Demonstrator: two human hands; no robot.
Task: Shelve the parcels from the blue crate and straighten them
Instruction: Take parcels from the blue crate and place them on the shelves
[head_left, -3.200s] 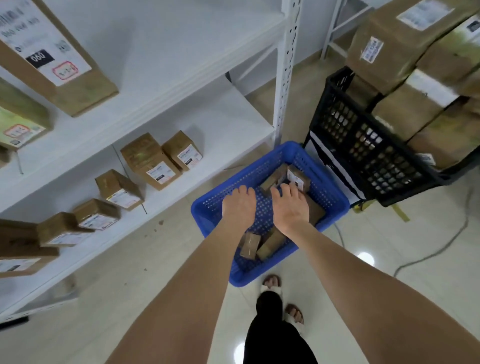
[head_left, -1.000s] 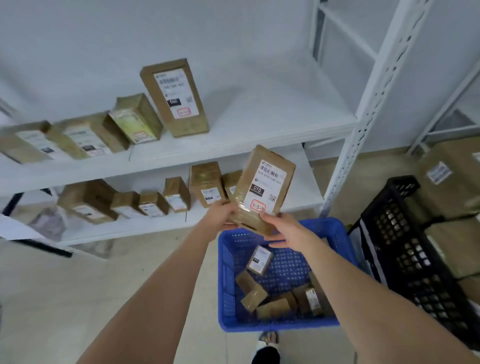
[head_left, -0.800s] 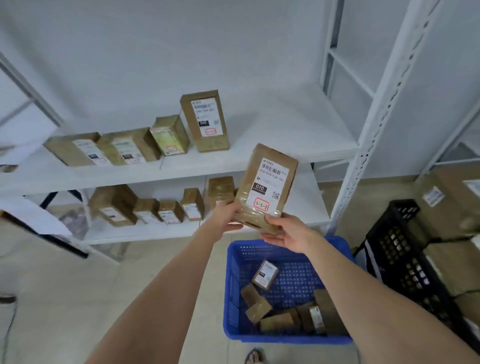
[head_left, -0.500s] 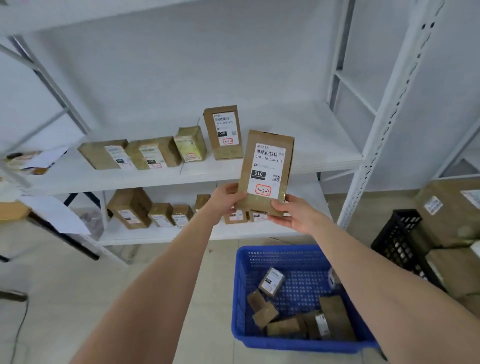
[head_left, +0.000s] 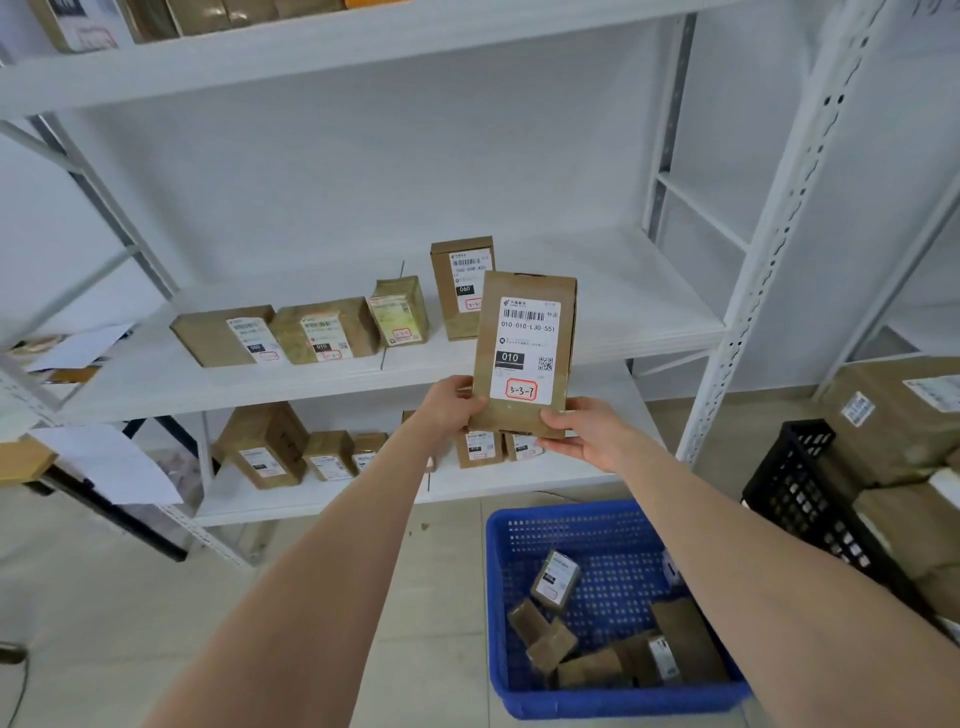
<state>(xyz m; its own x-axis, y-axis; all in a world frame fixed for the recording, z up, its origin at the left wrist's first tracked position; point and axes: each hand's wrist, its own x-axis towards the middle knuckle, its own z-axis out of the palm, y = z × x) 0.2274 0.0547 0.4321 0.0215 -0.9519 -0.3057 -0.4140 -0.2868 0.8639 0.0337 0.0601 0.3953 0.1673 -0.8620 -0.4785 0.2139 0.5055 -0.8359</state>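
Note:
I hold a tall brown parcel upright, its white label marked 010 and 3-3-7 facing me. My left hand grips its lower left corner and my right hand grips its lower right corner from below. The parcel hangs in front of the middle shelf, just right of a standing parcel marked 060. Below on the floor sits the blue crate with several small parcels lying loose in it.
Several brown parcels line the middle shelf's left part; its right part is bare. The lower shelf carries several small boxes. A white upright post stands right. A black crate heaped with large parcels sits at far right.
Both hands left the blue crate with the tall parcel and raised it to the middle shelf's height. My view has tilted upward, and the parcel now stands straighter.

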